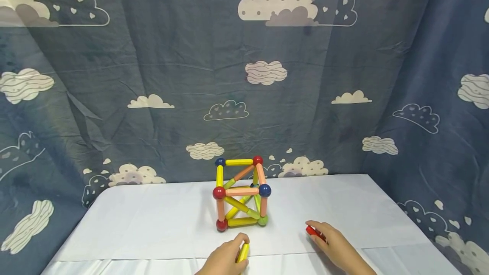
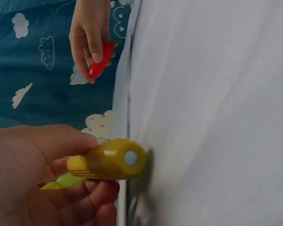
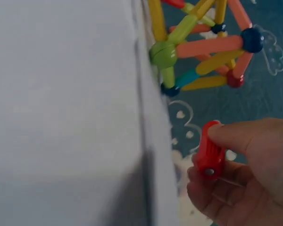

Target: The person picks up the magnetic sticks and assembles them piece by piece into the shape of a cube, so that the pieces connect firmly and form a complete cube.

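A cube frame of magnetic rods and balls (image 1: 241, 192) stands on the white cloth, with pink, yellow and green rods and red, blue and green balls at its corners. In front of it, my left hand (image 1: 225, 257) pinches a yellow magnetic rod (image 2: 106, 160); its pale metal end shows in the left wrist view. Behind those fingers a bit of green and yellow (image 2: 68, 181) is partly hidden, and I cannot tell what it belongs to. To the right of the frame, my right hand (image 1: 336, 244) holds a red magnetic rod (image 3: 210, 153) between thumb and fingers, apart from the frame.
A white cloth (image 1: 153, 220) covers the table, with a fold line along the front. A dark blue curtain (image 1: 183, 88) printed with clouds hangs behind the table and at both sides.
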Action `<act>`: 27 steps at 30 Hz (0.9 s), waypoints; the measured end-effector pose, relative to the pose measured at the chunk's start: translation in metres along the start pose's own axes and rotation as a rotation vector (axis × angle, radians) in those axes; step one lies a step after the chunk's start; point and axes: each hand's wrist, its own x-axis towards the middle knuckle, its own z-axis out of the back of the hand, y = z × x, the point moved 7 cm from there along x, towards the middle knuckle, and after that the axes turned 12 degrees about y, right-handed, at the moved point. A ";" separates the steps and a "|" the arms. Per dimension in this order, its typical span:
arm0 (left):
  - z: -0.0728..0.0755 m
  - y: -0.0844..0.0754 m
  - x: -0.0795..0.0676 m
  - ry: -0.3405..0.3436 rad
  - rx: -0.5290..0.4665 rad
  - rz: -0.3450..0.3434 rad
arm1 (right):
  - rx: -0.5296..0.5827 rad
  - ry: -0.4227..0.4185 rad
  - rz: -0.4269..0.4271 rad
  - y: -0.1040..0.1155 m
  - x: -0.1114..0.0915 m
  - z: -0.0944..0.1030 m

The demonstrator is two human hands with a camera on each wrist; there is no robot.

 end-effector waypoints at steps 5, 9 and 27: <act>0.030 -0.015 -0.014 -0.098 -0.159 -0.151 | 0.019 -0.154 0.223 0.039 0.004 0.023; 0.066 -0.033 -0.025 -0.201 -0.353 -0.266 | 0.077 -0.241 0.349 0.070 0.012 0.042; 0.181 -0.043 0.002 -0.628 -0.827 -0.500 | 0.183 -0.163 0.513 0.164 0.077 0.055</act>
